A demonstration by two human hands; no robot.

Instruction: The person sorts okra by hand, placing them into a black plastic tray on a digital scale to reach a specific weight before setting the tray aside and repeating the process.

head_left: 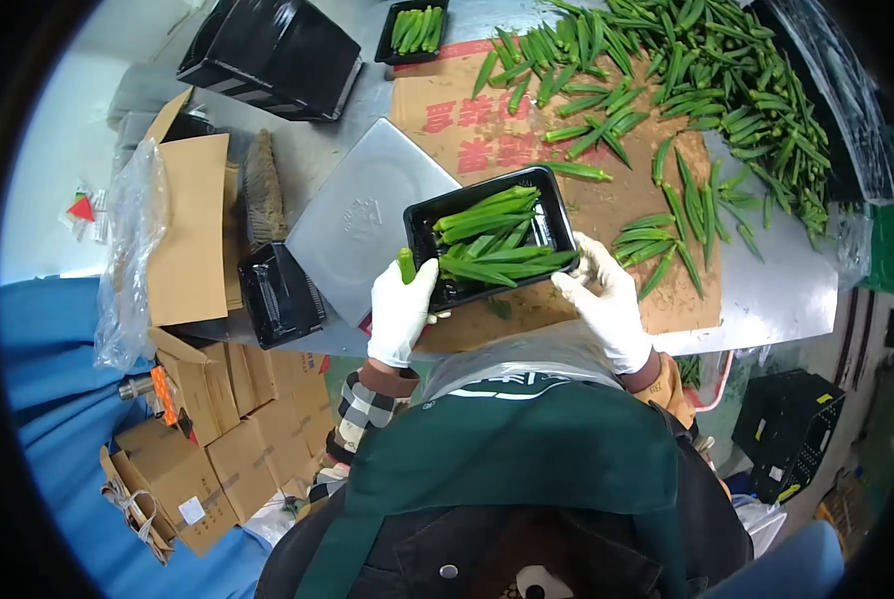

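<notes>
A black plastic tray (558,215) holding several green okra pods (487,222) is tilted in front of me. My right hand (610,307), in a white glove, grips the tray's right end. My left hand (401,312), also gloved in white, is closed around a single okra pod (406,266) whose end sticks up beside the thumb. That thumb is against the tray's lower left corner. Under the tray lie a flattened cardboard sheet (447,95) with red print and the corner of a square metal plate (352,235).
A large okra heap (747,100) covers the back right, with loose pods spread over the cardboard. A filled okra tray (414,32) stands at the back. Stacked black trays (272,60), an empty black tray (277,295) and an open carton (189,230) are on the left.
</notes>
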